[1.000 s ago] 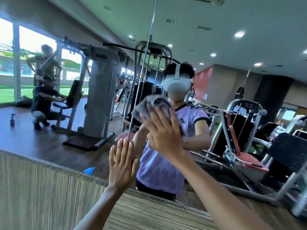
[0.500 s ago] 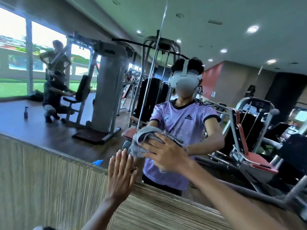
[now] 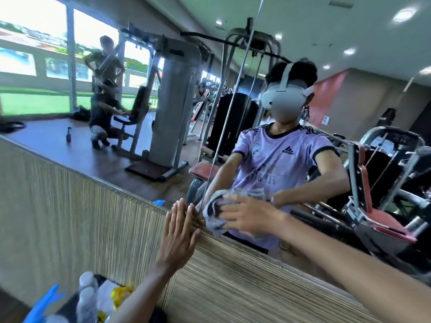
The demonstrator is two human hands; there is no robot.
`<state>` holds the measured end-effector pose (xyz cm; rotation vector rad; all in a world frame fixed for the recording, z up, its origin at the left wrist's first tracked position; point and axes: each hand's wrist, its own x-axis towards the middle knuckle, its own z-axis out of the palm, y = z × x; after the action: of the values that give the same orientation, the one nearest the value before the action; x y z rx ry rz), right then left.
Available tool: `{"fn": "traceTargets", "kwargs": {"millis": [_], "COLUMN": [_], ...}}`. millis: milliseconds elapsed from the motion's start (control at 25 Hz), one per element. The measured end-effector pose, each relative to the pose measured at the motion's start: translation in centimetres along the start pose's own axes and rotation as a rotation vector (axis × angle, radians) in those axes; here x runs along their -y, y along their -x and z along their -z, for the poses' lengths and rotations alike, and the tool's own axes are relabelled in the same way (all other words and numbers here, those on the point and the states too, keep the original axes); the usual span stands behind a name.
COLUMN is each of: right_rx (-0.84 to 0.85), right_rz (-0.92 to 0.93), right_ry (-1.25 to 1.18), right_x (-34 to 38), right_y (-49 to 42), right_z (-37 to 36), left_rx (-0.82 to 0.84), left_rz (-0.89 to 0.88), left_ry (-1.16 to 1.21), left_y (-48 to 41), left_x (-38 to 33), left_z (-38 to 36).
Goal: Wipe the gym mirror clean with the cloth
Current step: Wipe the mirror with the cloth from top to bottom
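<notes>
The gym mirror [image 3: 98,159] fills the wall above a striped wood-grain panel [image 3: 70,217]. My right hand [image 3: 247,213] presses a bunched grey cloth [image 3: 215,215] flat against the glass, just above the mirror's bottom edge and right of a vertical seam. My left hand [image 3: 178,236] lies flat with its fingers together, palm on the panel and fingertips at the mirror's lower edge, touching the cloth's left side. The glass reflects me in a lilac shirt and a headset.
Plastic bottles [image 3: 87,297], a yellow packet [image 3: 120,293] and something bright blue [image 3: 44,304] sit at the bottom left below my left arm. The mirror reflects weight machines, a red bench, two people near the windows and a small bottle on the floor.
My right hand has dragged the cloth down the glass from head height to the mirror's bottom edge. My left hand has stayed flat on the wall. The view has tilted downward.
</notes>
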<state>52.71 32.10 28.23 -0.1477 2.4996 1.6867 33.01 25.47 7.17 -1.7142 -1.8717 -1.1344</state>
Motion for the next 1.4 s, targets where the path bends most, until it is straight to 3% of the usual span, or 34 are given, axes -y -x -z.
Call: {"fn": "traceTargets", "kwargs": {"millis": [40,120,200,240,320,360,440,520,640,720,800,840,920,1000,1040,1160,1240,1400], "right_rx": [-0.051,-0.101,-0.147,-0.138,-0.001,0.035,0.053,-0.004,-0.041,0.030,-0.005,-0.059,-0.178,-0.258,-0.221,-0.037,-0.018,-0.200], "right_rz": [-0.002,-0.326,-0.638,-0.659,-0.331,-0.154,-0.059,-0.269,-0.515,-0.311,-0.207,-0.259,-0.581,-0.782,-0.756,-0.301,-0.230,-0.730], "right_ry": [0.091,0.011,-0.094,-0.126,-0.108,-0.088,-0.053,-0.125,-0.239,-0.206,-0.223,-0.224,-0.204,-0.186,-0.216,-0.225,-0.193,-0.220], "right_x": [-1.7,-2.6,1.3,4.3,7.1,6.3,2.4,1.5,8.5,10.2,6.3,4.1,2.2,4.7,6.8,7.1,4.2,6.0], "right_y": [0.0,-0.8,-2.5,-3.1,-3.0,-2.7,-2.7,-3.4,-4.3,-3.7,-3.4,-3.7,-4.2,-4.9,-5.0,-3.1,-1.5,-2.3], "right_z": [-0.1,0.1,-0.4,-0.7,-1.4,-1.5,-1.0,-0.8,-1.9,-2.2,-1.7,-1.4,-0.7,-1.0,-1.2,-1.7,-1.5,-0.9], "left_rx": [0.014,0.032,0.057,0.071,0.096,0.106,0.112,0.114,0.127,0.152,0.168,0.170,0.167,0.170,0.174,0.176,0.185,0.190], "left_rz": [-0.005,0.032,0.073,0.074,0.055,0.046,0.041,0.055,0.065,0.047,0.029,0.034,0.059,0.070,0.071,0.049,0.044,0.110], "left_ry": [-0.011,-0.023,-0.044,-0.060,-0.088,-0.098,-0.106,-0.103,-0.111,-0.146,-0.169,-0.172,-0.164,-0.162,-0.161,-0.171,-0.186,-0.146], "left_y": [0.1,0.7,1.7,2.1,2.3,2.3,2.2,2.2,2.4,2.3,2.4,2.4,2.5,2.5,2.6,2.7,2.8,2.7], "left_x": [0.2,0.4,0.7,0.9,1.4,1.5,1.5,1.1,1.3,1.6,1.8,1.7,1.4,1.2,1.2,1.6,1.7,1.0], "left_z": [0.1,-0.2,-0.4,-0.4,-0.1,0.1,0.2,0.1,0.0,0.4,0.8,0.9,1.1,1.2,1.4,1.7,1.7,1.5]}}
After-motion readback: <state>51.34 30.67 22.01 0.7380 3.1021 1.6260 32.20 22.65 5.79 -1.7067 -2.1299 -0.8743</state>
